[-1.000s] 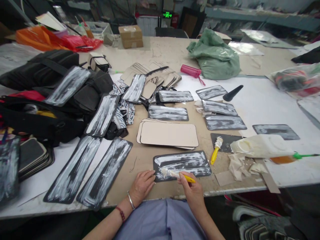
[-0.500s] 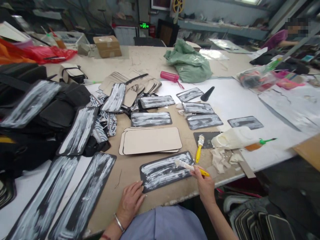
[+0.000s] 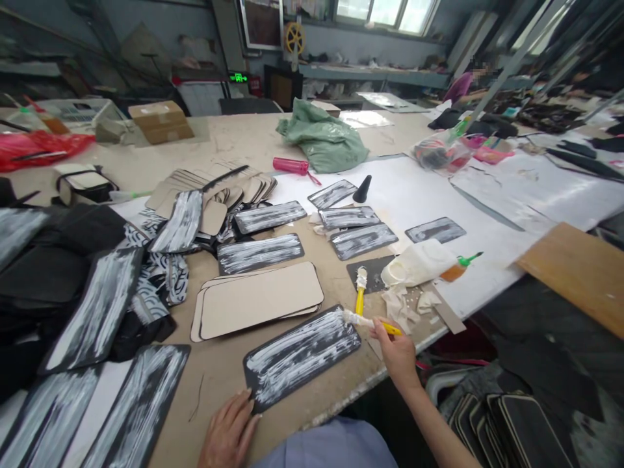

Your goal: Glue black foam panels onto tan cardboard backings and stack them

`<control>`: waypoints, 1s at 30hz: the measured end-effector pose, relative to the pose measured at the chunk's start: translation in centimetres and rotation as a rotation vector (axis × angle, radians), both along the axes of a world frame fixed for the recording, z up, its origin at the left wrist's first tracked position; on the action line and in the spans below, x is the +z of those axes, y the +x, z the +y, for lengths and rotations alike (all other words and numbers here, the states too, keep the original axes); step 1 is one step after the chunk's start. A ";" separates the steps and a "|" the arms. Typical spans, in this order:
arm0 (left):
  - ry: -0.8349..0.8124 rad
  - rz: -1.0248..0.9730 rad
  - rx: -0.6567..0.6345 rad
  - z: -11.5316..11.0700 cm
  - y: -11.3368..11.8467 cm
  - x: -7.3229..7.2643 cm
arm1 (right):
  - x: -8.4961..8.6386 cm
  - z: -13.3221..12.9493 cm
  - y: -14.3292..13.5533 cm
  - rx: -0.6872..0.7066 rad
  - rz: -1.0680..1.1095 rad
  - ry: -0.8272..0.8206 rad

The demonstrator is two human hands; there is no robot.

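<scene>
A black rounded panel [image 3: 302, 357] streaked with white paste lies at the table's near edge. My right hand [image 3: 396, 354] grips a paintbrush [image 3: 363, 320] by its yellow handle, with the whitened bristles at the panel's far right corner. Fingers stretched out, my left hand [image 3: 229, 429] rests at the panel's near left corner. Just beyond the panel is a small stack of beige rounded boards [image 3: 260, 299]. A second yellow-handled brush [image 3: 361, 292] lies on a dark piece, beside a whitish plastic container [image 3: 419, 263].
Several coated panels lie around, among them one at the left [image 3: 134, 409] and one farther back [image 3: 260, 253]. A green bag [image 3: 324, 140], a pink cylinder [image 3: 291, 166] and a black cone [image 3: 362, 188] stand beyond. Dark bags [image 3: 73, 240] are heaped at left. A person sits far right.
My view has swung to the right, so the table's contents appear farther left. The brush has moved along the panel to its right end. My left hand stays by the near left corner.
</scene>
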State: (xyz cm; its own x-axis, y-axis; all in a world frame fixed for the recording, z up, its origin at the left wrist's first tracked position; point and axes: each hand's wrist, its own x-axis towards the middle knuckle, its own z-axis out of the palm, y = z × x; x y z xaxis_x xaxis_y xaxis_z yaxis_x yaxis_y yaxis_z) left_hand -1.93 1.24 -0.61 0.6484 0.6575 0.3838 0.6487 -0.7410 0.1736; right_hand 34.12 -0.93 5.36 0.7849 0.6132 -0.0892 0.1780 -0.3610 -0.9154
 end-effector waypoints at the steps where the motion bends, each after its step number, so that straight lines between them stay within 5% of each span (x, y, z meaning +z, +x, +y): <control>1: 0.004 0.005 0.001 0.0 0.0 0.0 | 0.1 -0.7 0.1 0.033 -0.031 -0.021; 8: -0.054 -0.009 0.055 -0.4 0.8 1.1 | 2.0 -3.2 2.0 0.063 -0.008 -0.180; 13: -0.086 -0.041 0.184 0.0 1.3 2.0 | 3.0 -2.2 3.9 -0.022 0.179 -0.077; 18: -0.043 -0.021 0.307 3.0 2.0 2.5 | 3.7 -0.7 6.8 -0.176 0.196 0.132; 25: -0.294 0.228 0.053 3.4 5.8 3.0 | 5.9 1.1 10.2 -0.304 0.136 0.363; 30: -0.178 0.222 -0.031 2.5 5.9 2.7 | 5.8 1.5 12.2 -0.348 0.064 0.384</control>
State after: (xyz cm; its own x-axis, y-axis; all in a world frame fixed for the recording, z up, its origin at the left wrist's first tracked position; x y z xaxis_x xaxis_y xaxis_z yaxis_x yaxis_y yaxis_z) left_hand 3.97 3.75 2.08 0.7243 0.6806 0.1105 0.6630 -0.7314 0.1595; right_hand 46.28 0.56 11.21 0.9483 0.3153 0.0366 0.0467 -0.0245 -0.9986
